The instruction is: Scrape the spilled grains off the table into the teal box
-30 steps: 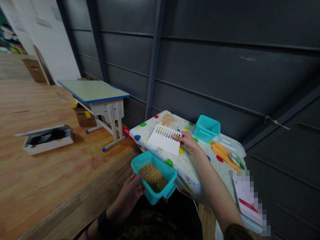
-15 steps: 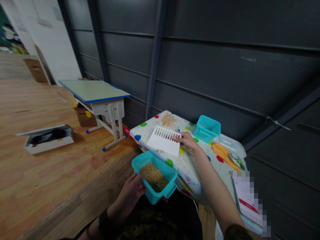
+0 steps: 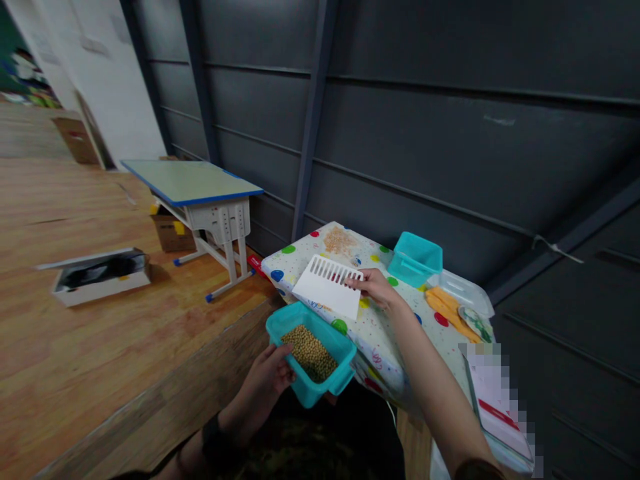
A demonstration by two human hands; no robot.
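Observation:
My left hand (image 3: 270,375) grips the near left rim of a teal plastic bin (image 3: 305,393), thumb over the edge. Soybeans (image 3: 310,352) cover the bin's floor, and it is held just below the table's front edge. In my right hand (image 3: 373,287) is a flat white plastic scraper (image 3: 325,293) with a row of slots along its far side, pinched at its right end. The scraper is over the front edge of the table, above the bin. Beyond it, a patch of small tan grains (image 3: 341,241) lies scattered on the dotted tablecloth (image 3: 400,333).
A second teal bin (image 3: 416,257) stands at the table's back right. Near it lie a clear lid (image 3: 465,293), an orange cloth (image 3: 447,310) and a round patterned item (image 3: 475,323). A desk (image 3: 193,183) and an open white box (image 3: 103,280) are to the left; a dark wall (image 3: 450,153) rises behind.
The scraper has tipped slightly, its near edge a little lower toward the bin. My left hand still holds the bin in about the same place. The view has shifted marginally.

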